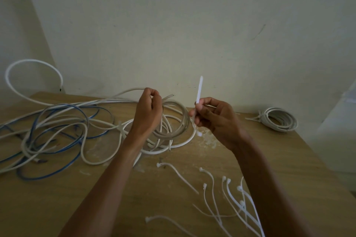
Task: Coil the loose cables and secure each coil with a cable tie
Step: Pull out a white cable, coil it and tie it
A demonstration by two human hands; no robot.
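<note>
My left hand (147,110) grips a small coil of grey-white cable (176,121) and holds it up above the wooden table (96,188). My right hand (212,115) pinches a white cable tie (199,90) just to the right of the coil. The tie stands nearly upright, its tail pointing up and its head (199,133) hanging below my fingers. At the table's far right lies a finished coil (279,119) bound with a tie.
A tangle of loose white and blue cables (57,132) covers the table's left half, with one white loop (28,71) arching up against the wall. Several spare cable ties (227,198) lie scattered near the front right. A white cabinet (339,121) stands at the right.
</note>
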